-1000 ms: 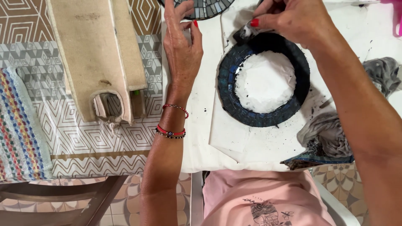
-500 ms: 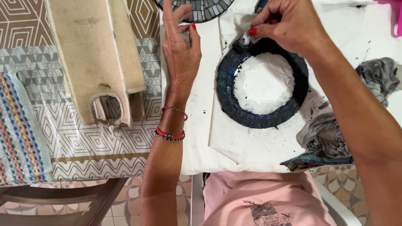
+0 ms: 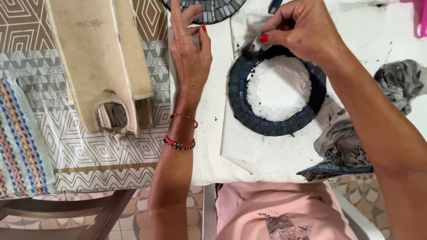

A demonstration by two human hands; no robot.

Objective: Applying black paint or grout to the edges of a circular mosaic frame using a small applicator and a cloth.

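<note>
A dark blue mosaic ring (image 3: 249,113) lies flat on a white sheet (image 3: 249,153) on the table. My right hand (image 3: 307,29) pinches a small grey-stained white cloth (image 3: 253,42) and presses it on the ring's upper left edge. My left hand (image 3: 190,53) rests flat on the table just left of the ring, fingers spread, holding nothing. Red and dark bead bracelets circle my left wrist.
A second round mosaic piece (image 3: 213,9) lies at the top edge. A beige wooden birdhouse-shaped piece (image 3: 98,62) lies to the left on a patterned tablecloth. A striped towel (image 3: 20,138) is at far left. Grey dirty rags (image 3: 391,84) sit to the right.
My right hand with the cloth has shifted slightly along the ring's top left edge. My left hand has stayed in place beside the ring.
</note>
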